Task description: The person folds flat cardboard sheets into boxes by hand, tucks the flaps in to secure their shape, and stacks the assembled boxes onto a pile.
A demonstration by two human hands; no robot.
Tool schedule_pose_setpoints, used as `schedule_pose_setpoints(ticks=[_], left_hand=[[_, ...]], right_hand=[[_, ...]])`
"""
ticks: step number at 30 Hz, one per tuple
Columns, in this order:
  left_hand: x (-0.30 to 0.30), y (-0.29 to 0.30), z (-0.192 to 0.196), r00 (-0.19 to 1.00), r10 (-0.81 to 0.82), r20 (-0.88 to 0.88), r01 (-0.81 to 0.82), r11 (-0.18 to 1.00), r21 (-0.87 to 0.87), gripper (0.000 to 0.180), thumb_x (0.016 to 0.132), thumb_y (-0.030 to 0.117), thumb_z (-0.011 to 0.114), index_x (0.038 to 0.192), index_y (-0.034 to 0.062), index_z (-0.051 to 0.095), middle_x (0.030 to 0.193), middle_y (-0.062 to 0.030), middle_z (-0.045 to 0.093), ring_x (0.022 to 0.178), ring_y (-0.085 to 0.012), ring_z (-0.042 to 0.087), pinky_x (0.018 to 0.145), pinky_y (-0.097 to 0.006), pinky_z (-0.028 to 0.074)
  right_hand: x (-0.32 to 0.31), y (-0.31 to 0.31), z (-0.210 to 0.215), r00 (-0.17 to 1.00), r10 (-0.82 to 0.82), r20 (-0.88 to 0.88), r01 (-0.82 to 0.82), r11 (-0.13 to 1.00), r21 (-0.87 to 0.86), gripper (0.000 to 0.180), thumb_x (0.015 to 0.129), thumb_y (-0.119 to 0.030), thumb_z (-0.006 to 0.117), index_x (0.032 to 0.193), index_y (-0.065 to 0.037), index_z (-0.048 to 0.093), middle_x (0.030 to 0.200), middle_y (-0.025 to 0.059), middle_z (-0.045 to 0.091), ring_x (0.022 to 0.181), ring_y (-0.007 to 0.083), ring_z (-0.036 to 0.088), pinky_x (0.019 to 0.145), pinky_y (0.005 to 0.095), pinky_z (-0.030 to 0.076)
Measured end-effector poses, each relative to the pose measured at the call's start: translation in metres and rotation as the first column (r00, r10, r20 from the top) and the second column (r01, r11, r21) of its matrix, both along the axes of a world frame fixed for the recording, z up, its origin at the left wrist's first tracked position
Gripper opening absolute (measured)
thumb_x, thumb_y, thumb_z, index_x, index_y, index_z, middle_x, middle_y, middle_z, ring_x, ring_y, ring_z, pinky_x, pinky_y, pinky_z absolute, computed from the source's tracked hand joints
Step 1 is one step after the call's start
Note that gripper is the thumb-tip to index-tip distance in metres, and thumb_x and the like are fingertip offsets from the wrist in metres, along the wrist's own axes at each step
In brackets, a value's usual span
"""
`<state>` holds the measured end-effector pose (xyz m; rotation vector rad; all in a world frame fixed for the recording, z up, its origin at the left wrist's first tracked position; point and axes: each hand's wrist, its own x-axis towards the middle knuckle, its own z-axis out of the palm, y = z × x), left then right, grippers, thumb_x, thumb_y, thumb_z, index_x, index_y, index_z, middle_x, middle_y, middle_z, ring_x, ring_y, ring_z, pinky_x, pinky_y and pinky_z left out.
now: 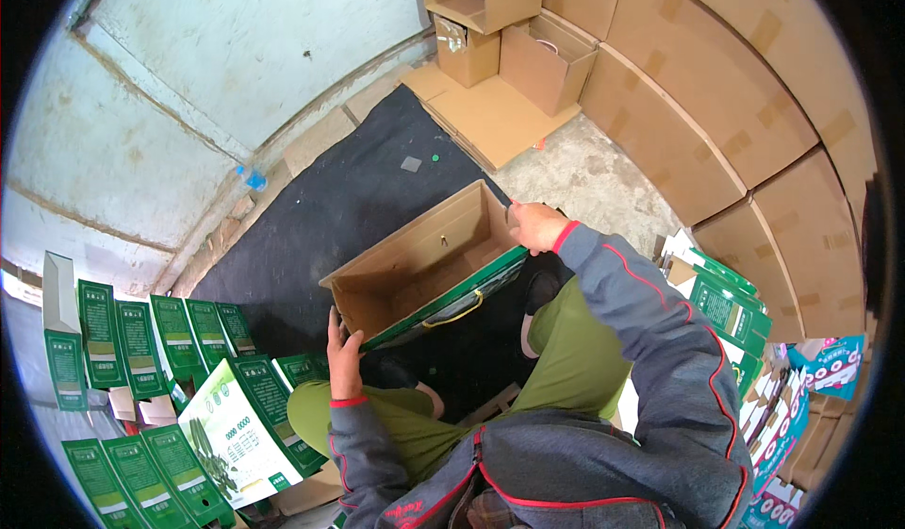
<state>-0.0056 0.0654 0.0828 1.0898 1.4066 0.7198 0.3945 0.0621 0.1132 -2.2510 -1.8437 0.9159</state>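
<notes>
A wall of stacked brown cardboard cartons (716, 67) rises to the right of the open handled carton (405, 270). The black mat (311, 218) stretches out past the carton's far long wall, giving room on that side; bent legs in olive-green trousers (575, 340) crowd its near side. Well to its left stand upright green printed boxes (170, 340).

The carton itself lies between the two hands, open top facing up, its long axis slanting from lower left to upper right. Whether it touches the mat underneath cannot be told. Neither hand is nearer: the left hand (345, 355) grips its lower-left end, thumb near the top edge, and the right hand (537, 226) grasps its upper-right end at the corner. Between them, a yellow cord handle (454, 311) hangs on the carton's green near face.
</notes>
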Motion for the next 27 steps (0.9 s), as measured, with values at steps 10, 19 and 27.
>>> schedule_pose_setpoints(ticks=[10, 19, 27], left_hand=[[0.004, -0.006, 0.010, 0.990, -0.049, 0.129, 0.053, 0.998, -0.029, 0.081, 0.079, 0.002, 0.050, 0.151, 0.0103, 0.015, 0.139, -0.0122, 0.044, 0.117, -0.0218, 0.051, 0.091, -0.030, 0.045], [-0.001, -0.006, -0.005, 0.962, -0.169, 0.214, 0.153, 0.984, 0.087, 0.084, 0.075, -0.006, 0.046, 0.151, 0.0063, 0.013, 0.146, -0.0144, 0.033, 0.131, -0.0242, 0.038, 0.107, -0.032, 0.031], [0.002, -0.010, -0.003, 0.969, -0.156, 0.190, 0.144, 0.987, 0.074, 0.085, 0.076, -0.005, 0.049, 0.150, 0.0039, 0.010, 0.149, -0.0159, 0.030, 0.134, -0.0248, 0.035, 0.109, -0.032, 0.027]], right_hand=[[0.002, 0.002, -0.017, 0.988, 0.079, 0.135, -0.095, 0.988, 0.119, 0.025, 0.082, -0.013, 0.053, 0.103, -0.001, 0.058, 0.097, 0.0216, 0.066, 0.094, 0.0387, 0.063, 0.081, 0.0482, 0.049], [0.004, 0.009, -0.023, 0.997, 0.041, 0.071, -0.052, 0.984, 0.172, 0.028, 0.082, -0.014, 0.054, 0.105, 0.002, 0.056, 0.097, 0.0231, 0.065, 0.094, 0.0397, 0.062, 0.082, 0.0490, 0.049], [-0.007, 0.008, -0.018, 0.994, 0.081, 0.076, -0.090, 0.988, 0.128, 0.043, 0.082, -0.026, 0.059, 0.117, -0.003, 0.054, 0.100, 0.0218, 0.065, 0.096, 0.0385, 0.062, 0.083, 0.0481, 0.049]])
